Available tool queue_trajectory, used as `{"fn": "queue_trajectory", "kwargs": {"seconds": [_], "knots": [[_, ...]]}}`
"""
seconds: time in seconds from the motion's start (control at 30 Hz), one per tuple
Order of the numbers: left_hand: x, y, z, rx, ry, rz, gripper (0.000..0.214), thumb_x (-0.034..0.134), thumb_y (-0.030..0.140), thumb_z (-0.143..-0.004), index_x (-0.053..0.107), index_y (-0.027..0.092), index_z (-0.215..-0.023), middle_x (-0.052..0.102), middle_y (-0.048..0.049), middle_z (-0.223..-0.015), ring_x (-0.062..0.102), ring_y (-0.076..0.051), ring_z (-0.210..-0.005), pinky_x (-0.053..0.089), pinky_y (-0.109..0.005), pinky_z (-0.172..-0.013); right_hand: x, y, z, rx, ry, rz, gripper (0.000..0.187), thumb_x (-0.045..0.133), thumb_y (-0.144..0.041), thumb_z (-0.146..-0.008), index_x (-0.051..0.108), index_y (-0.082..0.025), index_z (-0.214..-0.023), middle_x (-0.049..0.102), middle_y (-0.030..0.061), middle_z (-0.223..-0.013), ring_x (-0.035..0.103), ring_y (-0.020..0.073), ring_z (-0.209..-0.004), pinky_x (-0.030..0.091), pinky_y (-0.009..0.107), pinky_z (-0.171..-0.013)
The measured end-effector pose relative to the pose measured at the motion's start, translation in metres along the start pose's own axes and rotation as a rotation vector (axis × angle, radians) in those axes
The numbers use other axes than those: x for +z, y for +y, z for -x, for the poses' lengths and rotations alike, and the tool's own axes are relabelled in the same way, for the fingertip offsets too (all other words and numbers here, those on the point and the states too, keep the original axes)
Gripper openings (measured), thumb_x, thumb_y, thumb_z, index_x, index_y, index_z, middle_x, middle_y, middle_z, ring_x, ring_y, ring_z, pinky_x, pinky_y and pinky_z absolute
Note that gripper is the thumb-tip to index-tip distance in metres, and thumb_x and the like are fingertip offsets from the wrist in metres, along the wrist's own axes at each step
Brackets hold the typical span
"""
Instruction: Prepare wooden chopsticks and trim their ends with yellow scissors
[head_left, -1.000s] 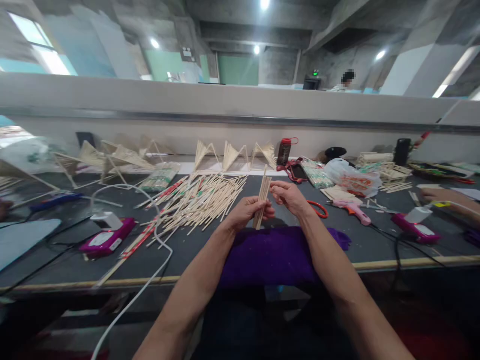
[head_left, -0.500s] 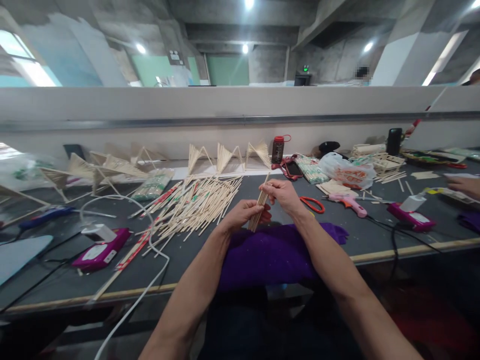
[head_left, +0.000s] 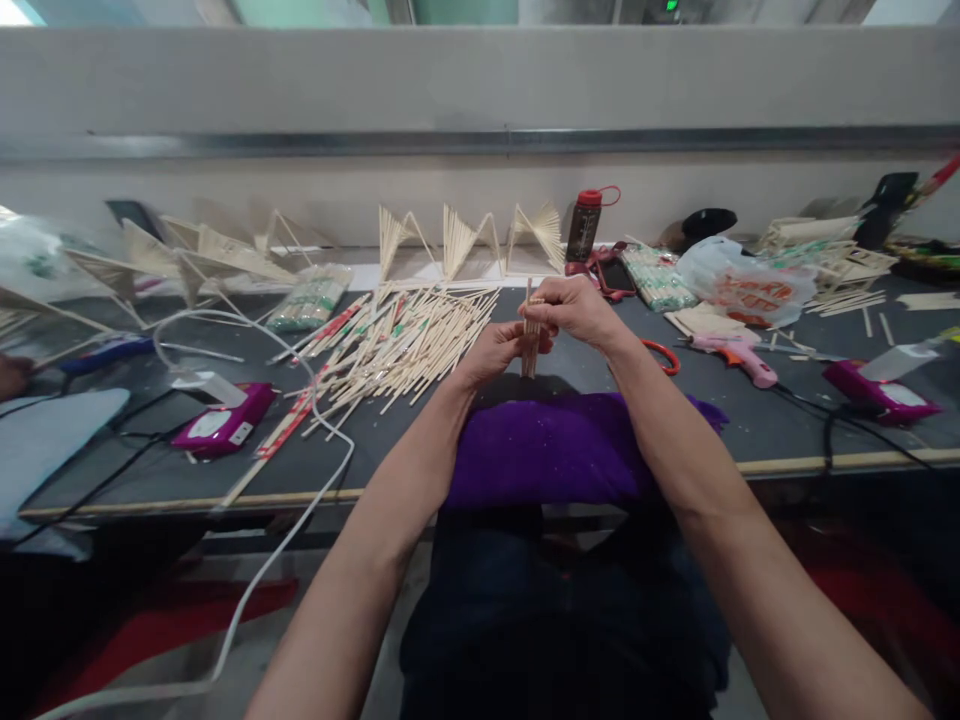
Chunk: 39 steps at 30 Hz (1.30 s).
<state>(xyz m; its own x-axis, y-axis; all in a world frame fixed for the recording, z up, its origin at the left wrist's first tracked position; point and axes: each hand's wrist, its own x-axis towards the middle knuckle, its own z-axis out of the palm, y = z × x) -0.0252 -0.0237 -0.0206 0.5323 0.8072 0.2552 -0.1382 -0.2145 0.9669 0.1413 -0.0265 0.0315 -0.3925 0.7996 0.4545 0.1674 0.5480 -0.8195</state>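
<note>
Head view: the left hand (head_left: 496,352) and right hand (head_left: 572,308) meet over the far edge of a purple cloth (head_left: 547,450). Between them stands a bundle (head_left: 530,350) of thin wooden sticks, nearly upright. The left hand is wrapped round its lower half, and the right hand's fingers pinch its top from above. The two hands touch.

A loose stick pile (head_left: 405,340) lies just left of the left hand, with a magenta box (head_left: 217,432) and a white cable (head_left: 300,480) farther left. Red scissors (head_left: 664,356) lie just right of the right wrist, and a pink glue gun (head_left: 739,358) lies beyond them. Behind the hands stand stick fans (head_left: 459,236) and a red-capped bottle (head_left: 583,225).
</note>
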Motion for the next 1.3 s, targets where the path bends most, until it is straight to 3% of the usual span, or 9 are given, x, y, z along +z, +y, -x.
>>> {"fn": "queue_trajectory", "kwargs": {"seconds": [0.17, 0.4, 0.57, 0.7, 0.93, 1.13, 1.23, 1.3], "knots": [[-0.004, -0.011, 0.004, -0.037, -0.017, -0.008, 0.047, 0.067, 0.050, -0.070, 0.067, 0.010, -0.093, 0.069, -0.0111, -0.088, 0.064, -0.019, -0.081, 0.048, -0.034, -0.079, 0.007, 0.008, 0.002, 0.030, -0.007, 0.031, 0.021, 0.064, -0.033, -0.074, 0.064, -0.013, -0.071, 0.055, -0.0014, -0.063, 0.050, 0.0065, -0.050, 0.039, 0.020, -0.046], [0.002, 0.007, 0.003, 0.027, 0.037, -0.070, 0.042, 0.065, 0.049, -0.074, 0.067, 0.010, -0.089, 0.069, -0.0105, -0.092, 0.063, -0.019, -0.088, 0.045, -0.032, -0.087, 0.011, 0.000, 0.003, 0.062, 0.090, -0.041, 0.024, 0.062, -0.037, -0.073, 0.064, -0.013, -0.071, 0.054, -0.0018, -0.059, 0.049, 0.0080, -0.048, 0.038, 0.022, -0.045], [0.013, 0.021, 0.014, -0.051, 0.036, -0.082, 0.048, 0.053, 0.056, -0.080, 0.062, 0.011, -0.091, 0.068, -0.0094, -0.076, 0.065, -0.017, -0.071, 0.050, -0.030, -0.072, 0.016, 0.002, 0.009, 0.078, 0.159, -0.167, 0.026, 0.066, -0.039, -0.070, 0.065, -0.012, -0.069, 0.050, -0.0036, -0.053, 0.042, 0.0064, -0.046, 0.032, 0.021, -0.045], [0.022, 0.019, 0.018, -0.091, 0.074, -0.082, 0.047, 0.054, 0.058, -0.077, 0.059, 0.011, -0.082, 0.064, -0.0051, -0.065, 0.062, -0.014, -0.058, 0.050, -0.027, -0.061, 0.021, 0.006, 0.014, 0.113, 0.212, -0.233, 0.025, 0.067, -0.037, -0.067, 0.064, -0.013, -0.066, 0.052, -0.0030, -0.057, 0.043, 0.0067, -0.050, 0.034, 0.022, -0.048], [0.022, 0.013, 0.017, -0.149, 0.082, -0.037, 0.042, 0.054, 0.054, -0.079, 0.059, 0.013, -0.086, 0.055, 0.0018, -0.057, 0.048, -0.005, -0.043, 0.038, -0.018, -0.045, 0.023, 0.001, 0.020, 0.111, 0.268, -0.214, 0.026, 0.067, -0.039, -0.068, 0.063, -0.014, -0.063, 0.047, -0.0041, -0.051, 0.039, 0.0068, -0.047, 0.030, 0.022, -0.046], [0.021, 0.010, 0.016, -0.127, 0.059, 0.030, 0.039, 0.058, 0.052, -0.077, 0.057, 0.013, -0.084, 0.051, 0.0048, -0.053, 0.039, -0.003, -0.039, 0.029, -0.016, -0.041, 0.030, 0.006, 0.019, 0.126, 0.269, -0.302, 0.028, 0.068, -0.041, -0.067, 0.065, -0.013, -0.068, 0.049, -0.0042, -0.049, 0.040, 0.0065, -0.046, 0.029, 0.021, -0.045], [0.019, 0.011, 0.016, -0.146, 0.086, 0.020, 0.039, 0.059, 0.051, -0.076, 0.058, 0.013, -0.083, 0.051, 0.0045, -0.054, 0.039, -0.003, -0.039, 0.029, -0.016, -0.040, 0.017, 0.009, 0.022, 0.177, 0.241, -0.301, 0.037, 0.066, -0.045, -0.068, 0.068, -0.013, -0.086, 0.059, -0.0009, -0.061, 0.044, 0.0068, -0.048, 0.030, 0.021, -0.045], [0.018, 0.013, 0.016, -0.158, 0.116, 0.017, 0.038, 0.061, 0.050, -0.075, 0.058, 0.013, -0.082, 0.051, 0.0045, -0.054, 0.039, -0.003, -0.039, 0.029, -0.016, -0.040, -0.007, 0.013, 0.030, 0.206, 0.302, -0.209, 0.043, 0.063, -0.048, -0.071, 0.068, -0.014, -0.097, 0.065, 0.0022, -0.074, 0.047, 0.0073, -0.051, 0.030, 0.020, -0.044]]}}
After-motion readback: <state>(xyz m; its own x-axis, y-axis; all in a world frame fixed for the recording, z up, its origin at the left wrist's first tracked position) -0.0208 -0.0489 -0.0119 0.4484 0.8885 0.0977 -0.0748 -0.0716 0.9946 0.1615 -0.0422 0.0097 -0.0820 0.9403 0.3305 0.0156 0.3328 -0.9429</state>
